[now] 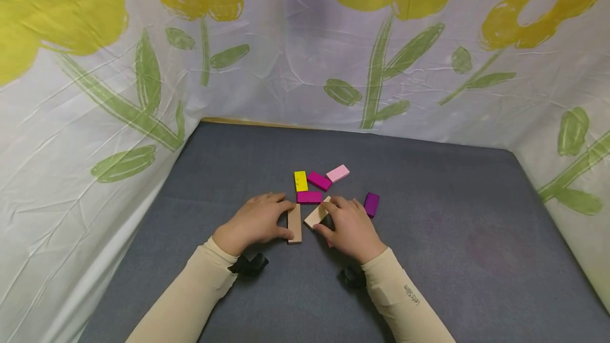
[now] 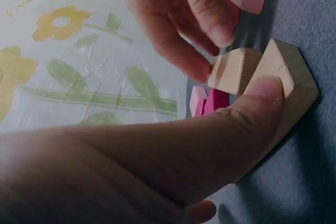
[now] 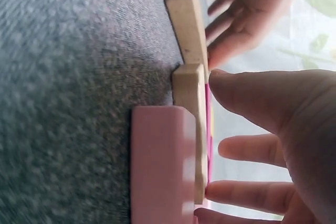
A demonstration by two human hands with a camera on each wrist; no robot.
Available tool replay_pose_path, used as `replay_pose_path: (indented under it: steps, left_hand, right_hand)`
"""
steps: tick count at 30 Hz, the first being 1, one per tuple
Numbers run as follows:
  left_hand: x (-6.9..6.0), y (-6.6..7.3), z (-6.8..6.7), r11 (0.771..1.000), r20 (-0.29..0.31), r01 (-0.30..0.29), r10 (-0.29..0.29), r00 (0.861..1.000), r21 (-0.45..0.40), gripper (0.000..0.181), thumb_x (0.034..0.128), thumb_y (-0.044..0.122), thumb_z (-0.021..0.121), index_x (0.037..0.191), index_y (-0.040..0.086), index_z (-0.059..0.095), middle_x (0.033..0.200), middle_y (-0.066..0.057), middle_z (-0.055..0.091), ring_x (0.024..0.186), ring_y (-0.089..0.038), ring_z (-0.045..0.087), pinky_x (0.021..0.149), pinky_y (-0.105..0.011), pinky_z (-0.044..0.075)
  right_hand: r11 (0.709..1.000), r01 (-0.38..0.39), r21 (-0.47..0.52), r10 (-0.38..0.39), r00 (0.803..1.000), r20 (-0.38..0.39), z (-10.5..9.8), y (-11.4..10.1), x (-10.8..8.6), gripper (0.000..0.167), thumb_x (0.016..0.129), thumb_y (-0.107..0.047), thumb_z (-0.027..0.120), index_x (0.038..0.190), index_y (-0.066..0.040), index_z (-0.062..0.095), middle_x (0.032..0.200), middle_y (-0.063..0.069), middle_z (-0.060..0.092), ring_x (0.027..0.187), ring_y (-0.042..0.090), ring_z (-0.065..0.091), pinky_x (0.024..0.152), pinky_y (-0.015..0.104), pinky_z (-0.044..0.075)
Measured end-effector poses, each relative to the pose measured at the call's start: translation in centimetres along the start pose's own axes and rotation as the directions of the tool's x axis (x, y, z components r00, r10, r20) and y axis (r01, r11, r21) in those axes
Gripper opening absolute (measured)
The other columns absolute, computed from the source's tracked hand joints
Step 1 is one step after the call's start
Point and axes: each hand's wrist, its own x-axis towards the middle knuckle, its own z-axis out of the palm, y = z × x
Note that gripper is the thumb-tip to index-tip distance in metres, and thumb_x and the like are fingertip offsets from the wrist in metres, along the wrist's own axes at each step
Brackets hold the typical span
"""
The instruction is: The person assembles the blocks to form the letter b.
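Two plain wooden blocks lie close together on the dark cloth. My left hand (image 1: 257, 220) holds the left wooden block (image 1: 295, 229) lengthwise, thumb at the near end and fingers at the far end; its thumb (image 2: 265, 90) rests on the wood in the left wrist view. Around the slanted right wooden block (image 1: 314, 217), my right hand (image 1: 350, 229) has its thumb at one end and fingertips at the other. In the right wrist view a pink block (image 3: 163, 166) lies beside that wooden block (image 3: 189, 98); the right hand mostly hides this spot from the head camera.
Just beyond the hands lie a magenta block (image 1: 309, 197), a yellow block (image 1: 301, 180), another magenta block (image 1: 319, 180) and a light pink block (image 1: 338, 173). A purple block (image 1: 371, 204) sits right of my right hand. Flowered white cloth (image 1: 295, 68) hangs around the table (image 1: 452, 200).
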Motion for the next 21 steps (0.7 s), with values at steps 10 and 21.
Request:
replay_pose_path:
  steps: [10,21]
  left_hand:
    - [0.2,-1.2,-0.7,1.000,-0.011,0.001,-0.001,1.000,0.018,0.074,0.0873,0.046,0.085,0.149,0.013,0.062,0.159,-0.014,0.052,0.148,-0.038,0.046,0.121,-0.059,0.035]
    - [0.5,-2.8,-1.0,0.994,-0.057,-0.097,0.094,0.994,-0.052,0.060,0.0965,0.029,0.078,0.145,-0.001,0.061,0.158,-0.014,0.051,0.145,-0.036,0.049,0.120,-0.052,0.040]
  right_hand:
    - [0.998,0.060,-0.015,-0.061,0.997,-0.039,0.4,-0.3,-0.2,0.025,0.091,-0.035,0.084,0.105,-0.014,0.080,0.121,0.016,0.070,0.107,0.035,0.070,0.111,0.066,0.044]
    - [0.995,0.099,-0.009,-0.100,0.993,-0.059,0.5,-0.5,-0.1,0.021,0.092,-0.033,0.082,0.097,-0.013,0.081,0.111,0.015,0.070,0.097,0.034,0.070,0.107,0.065,0.048]
